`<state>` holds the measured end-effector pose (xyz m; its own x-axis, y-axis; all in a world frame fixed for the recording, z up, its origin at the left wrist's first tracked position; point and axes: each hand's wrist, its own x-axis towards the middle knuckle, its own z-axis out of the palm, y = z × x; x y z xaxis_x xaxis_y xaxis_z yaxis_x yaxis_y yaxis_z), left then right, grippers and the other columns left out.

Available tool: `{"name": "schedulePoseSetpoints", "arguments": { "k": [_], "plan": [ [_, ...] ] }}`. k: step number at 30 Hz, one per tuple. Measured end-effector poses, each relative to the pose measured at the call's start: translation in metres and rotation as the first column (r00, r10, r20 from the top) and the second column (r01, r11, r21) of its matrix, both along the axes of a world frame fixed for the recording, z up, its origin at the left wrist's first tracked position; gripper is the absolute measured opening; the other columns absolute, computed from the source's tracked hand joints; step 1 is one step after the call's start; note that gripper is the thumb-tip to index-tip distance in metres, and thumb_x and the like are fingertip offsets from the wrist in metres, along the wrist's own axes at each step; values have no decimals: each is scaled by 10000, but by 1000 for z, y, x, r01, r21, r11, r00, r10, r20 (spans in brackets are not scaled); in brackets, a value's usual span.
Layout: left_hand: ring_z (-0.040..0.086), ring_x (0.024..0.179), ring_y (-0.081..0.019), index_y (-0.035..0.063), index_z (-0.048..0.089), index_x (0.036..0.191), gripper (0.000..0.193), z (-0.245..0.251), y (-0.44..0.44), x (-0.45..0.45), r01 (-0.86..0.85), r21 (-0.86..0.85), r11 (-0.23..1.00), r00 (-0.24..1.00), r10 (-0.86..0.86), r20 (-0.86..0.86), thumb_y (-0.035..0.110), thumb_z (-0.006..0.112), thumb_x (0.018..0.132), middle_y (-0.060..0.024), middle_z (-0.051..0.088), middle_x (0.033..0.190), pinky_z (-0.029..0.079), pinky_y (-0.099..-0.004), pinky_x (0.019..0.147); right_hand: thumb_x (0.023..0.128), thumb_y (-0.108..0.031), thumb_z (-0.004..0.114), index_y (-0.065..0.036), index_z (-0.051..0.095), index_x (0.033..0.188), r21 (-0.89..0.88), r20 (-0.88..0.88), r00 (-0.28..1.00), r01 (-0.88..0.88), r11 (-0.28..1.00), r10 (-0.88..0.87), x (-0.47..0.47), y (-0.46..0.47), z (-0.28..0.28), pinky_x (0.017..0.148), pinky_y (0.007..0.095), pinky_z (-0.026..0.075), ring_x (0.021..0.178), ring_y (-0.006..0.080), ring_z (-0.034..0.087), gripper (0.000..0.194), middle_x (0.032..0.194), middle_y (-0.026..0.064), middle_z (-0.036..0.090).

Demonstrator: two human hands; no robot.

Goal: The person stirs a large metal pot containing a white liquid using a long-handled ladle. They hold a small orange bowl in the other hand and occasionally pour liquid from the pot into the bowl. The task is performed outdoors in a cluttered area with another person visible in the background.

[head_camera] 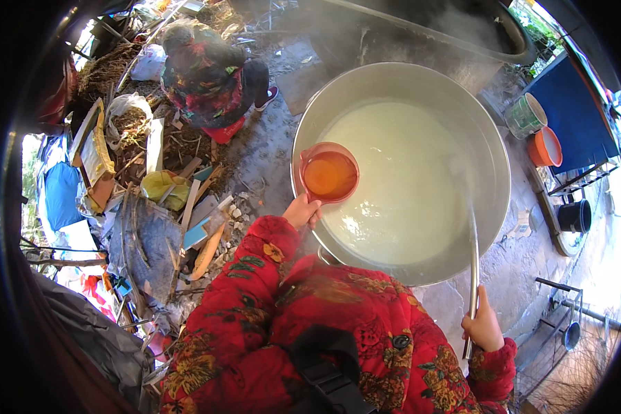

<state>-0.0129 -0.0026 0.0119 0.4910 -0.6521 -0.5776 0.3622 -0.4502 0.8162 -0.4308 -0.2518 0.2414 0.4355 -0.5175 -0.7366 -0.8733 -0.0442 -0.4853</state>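
A large round metal pot [489, 139] stands before me, partly filled with a pale, milky liquid [393, 181]. My left hand [302, 211] grips the handle of a reddish plastic dipper [329, 172], which sits over the pot's left rim with an orange-looking inside; whether that is liquid or the bottom showing through, I cannot tell. My right hand [484, 322] is closed around the long metal handle [474, 253] of a tool at the pot's right side. The handle runs over the near right rim, and its far end fades into the liquid and steam.
A person [204, 77] in a flowered jacket sits low at the upper left, near scrap wood, straw and bags [165, 189]. A big steaming vessel [445, 31] lies beyond the pot. At right are an orange bucket [544, 147], a green bucket [526, 116] and a black bucket [574, 216].
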Motion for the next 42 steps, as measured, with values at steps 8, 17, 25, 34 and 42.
{"name": "schedulePoseSetpoints", "arguments": {
  "k": [8,17,25,34,42],
  "plan": [
    [487,437,-113,13,462,974,127,4,0,0,37,-28,999,999,-37,-18,134,447,939,-49,558,665,458,-284,406,760,11,540,18,4,1450,331,-99,994,66,941,-35,-10,13,34,469,317,492,512,192,593,874,729,100,557],
    [471,385,-137,9,528,687,293,12,-3,-8,-67,-62,996,998,67,4,174,457,918,-19,465,493,413,-294,392,795,-43,546,35,233,1376,724,95,938,166,669,-334,9,-5,32,467,228,432,500,130,538,665,798,103,546],
    [491,422,-116,1,478,905,159,13,-1,-2,13,4,1000,1000,-13,-23,157,465,934,-44,545,628,457,-283,406,791,-135,567,46,278,1343,832,254,828,77,550,-500,53,-13,3,460,201,383,470,74,476,649,812,81,534],
    [493,421,-133,-13,480,908,164,26,-5,-5,4,21,1000,1000,-4,-1,149,475,927,-51,551,641,462,-302,417,834,-145,579,33,300,1344,696,495,715,16,718,-495,93,-33,-46,412,199,388,442,48,481,608,788,60,536],
    [496,440,-125,-15,490,887,180,21,-4,-6,-29,13,999,999,29,26,160,484,927,-57,552,643,469,-300,418,775,33,489,17,272,1375,280,437,861,144,949,-259,70,-47,-43,374,235,400,410,111,482,639,690,55,519]
  ]
}}
